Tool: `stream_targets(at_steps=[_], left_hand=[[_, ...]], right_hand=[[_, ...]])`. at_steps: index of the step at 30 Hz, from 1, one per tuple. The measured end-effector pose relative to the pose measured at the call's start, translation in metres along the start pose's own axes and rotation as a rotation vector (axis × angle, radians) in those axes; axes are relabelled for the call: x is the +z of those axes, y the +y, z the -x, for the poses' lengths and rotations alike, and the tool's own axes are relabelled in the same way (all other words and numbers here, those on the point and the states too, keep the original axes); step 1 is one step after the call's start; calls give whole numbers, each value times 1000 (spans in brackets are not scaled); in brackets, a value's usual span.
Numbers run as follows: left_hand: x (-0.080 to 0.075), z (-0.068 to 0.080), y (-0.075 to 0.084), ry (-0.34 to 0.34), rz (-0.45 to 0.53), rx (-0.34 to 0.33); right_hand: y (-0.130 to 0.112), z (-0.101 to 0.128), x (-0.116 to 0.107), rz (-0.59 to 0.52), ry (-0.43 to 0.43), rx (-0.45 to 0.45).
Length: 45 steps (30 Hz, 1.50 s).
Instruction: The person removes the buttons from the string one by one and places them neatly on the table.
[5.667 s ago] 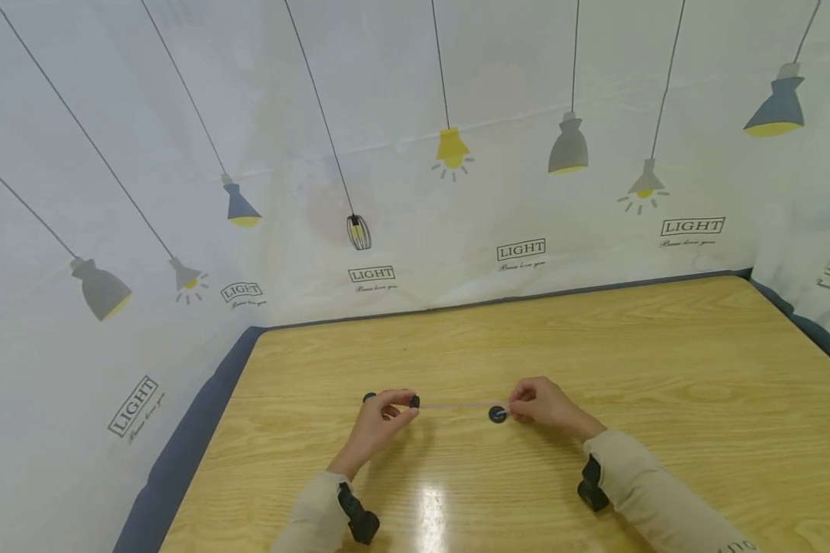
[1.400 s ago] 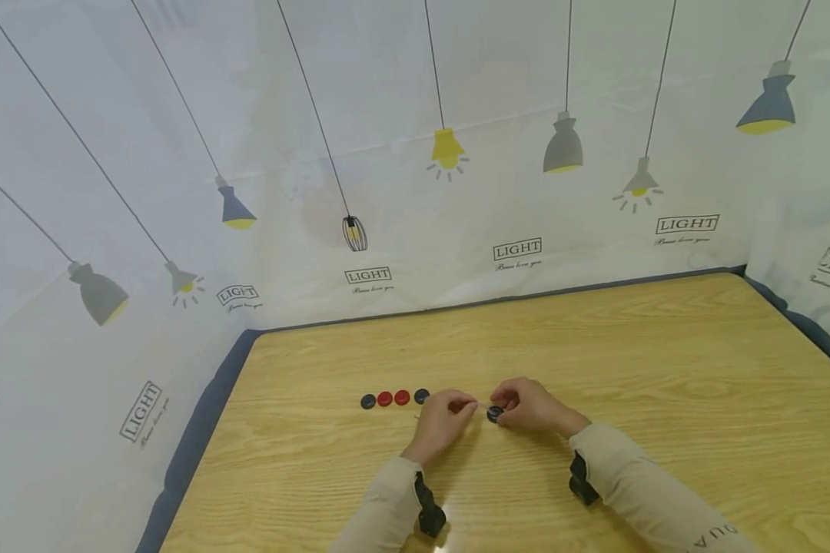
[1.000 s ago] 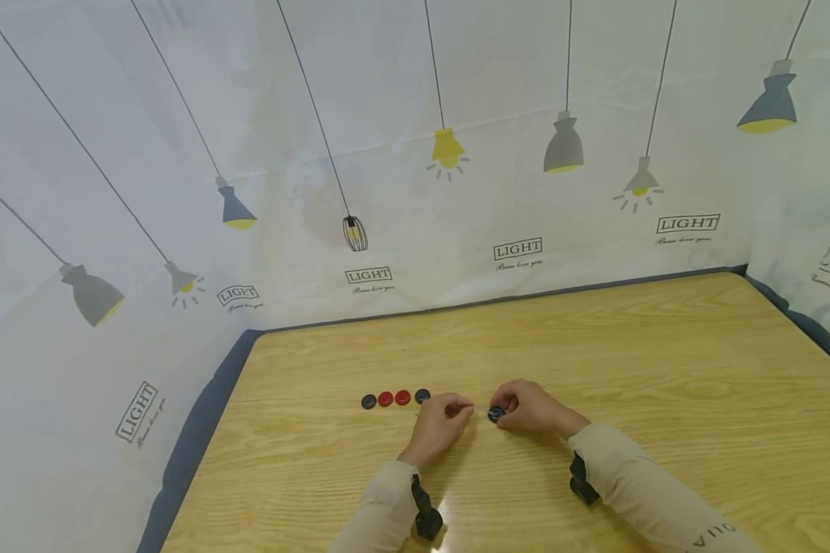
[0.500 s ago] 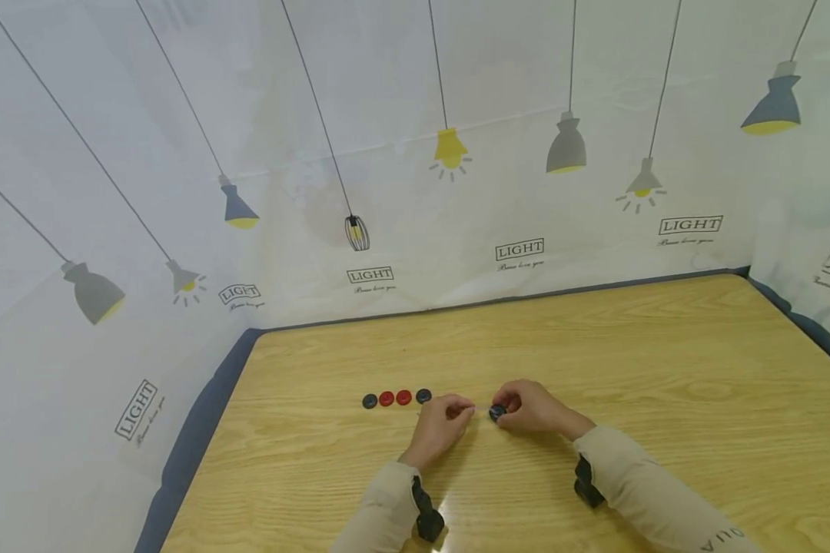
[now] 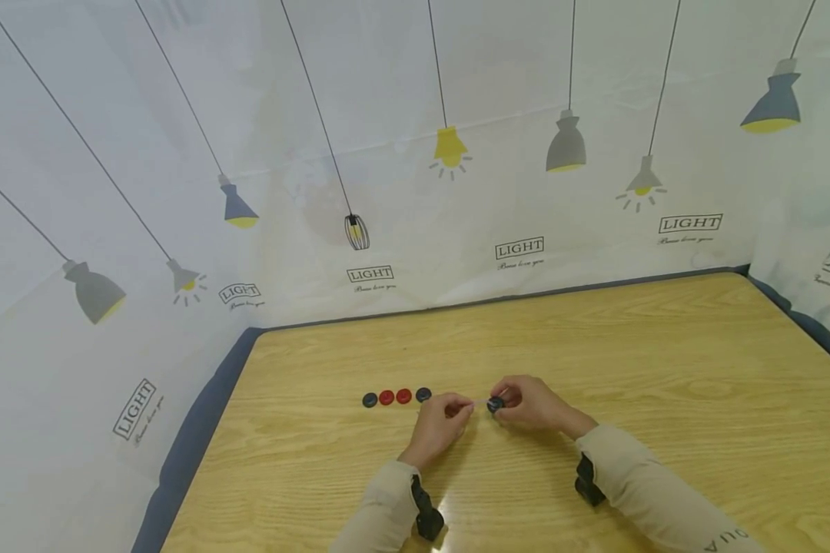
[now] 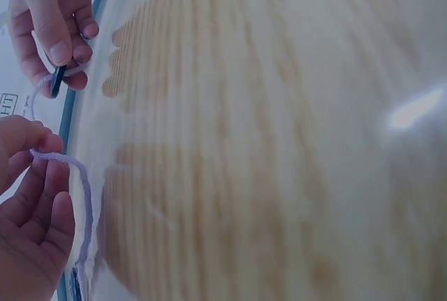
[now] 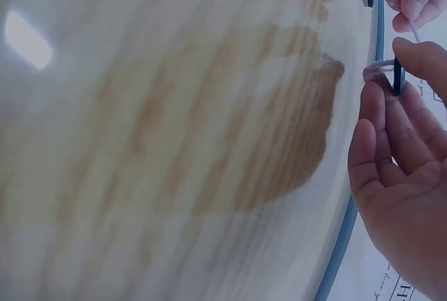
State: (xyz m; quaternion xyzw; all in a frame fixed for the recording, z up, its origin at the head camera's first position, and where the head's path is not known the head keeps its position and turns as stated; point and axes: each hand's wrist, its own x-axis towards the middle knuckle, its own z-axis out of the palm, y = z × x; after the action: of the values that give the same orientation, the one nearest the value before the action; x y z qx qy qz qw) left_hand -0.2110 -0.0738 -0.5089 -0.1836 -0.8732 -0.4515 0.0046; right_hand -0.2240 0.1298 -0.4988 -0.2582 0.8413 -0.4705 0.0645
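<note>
Button [image 5: 496,403], dark, held on edge just above the bench [image 5: 664,361] between thumb and fingertips of the right hand [image 5: 529,402]; small, rigid disc, judged very light and smooth, likely to slip or flip if pinched on the faces, so grip by the rim as shown; thread [image 6: 78,182], pale lilac yarn, runs from the button to the left hand [image 5: 441,421], which pinches a bend of it between thumb and forefinger; yarn judged soft, limp, no stiffness at the end, best held close to the tip; hands close together, not touching; four more buttons [image 5: 396,397] in a row on the bench just left of the left hand, two dark outside, two red inside; lamp-print curtain [image 5: 387,153] behind.
</note>
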Motion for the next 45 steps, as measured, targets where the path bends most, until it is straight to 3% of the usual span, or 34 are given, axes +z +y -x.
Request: stream_targets(at_steps=[11, 20, 33, 45], left_hand=[[0, 0, 2, 6, -5, 9], [0, 0, 3, 14, -17, 21], [0, 1, 1, 18, -21, 12], [1, 0, -1, -22, 6, -12]], right_hand=[[-4, 3, -2, -59, 1, -32], [-1, 2, -1, -105, 2, -5], [-6, 2, -2, -92, 43, -13], [-7, 0, 1, -28, 52, -31]])
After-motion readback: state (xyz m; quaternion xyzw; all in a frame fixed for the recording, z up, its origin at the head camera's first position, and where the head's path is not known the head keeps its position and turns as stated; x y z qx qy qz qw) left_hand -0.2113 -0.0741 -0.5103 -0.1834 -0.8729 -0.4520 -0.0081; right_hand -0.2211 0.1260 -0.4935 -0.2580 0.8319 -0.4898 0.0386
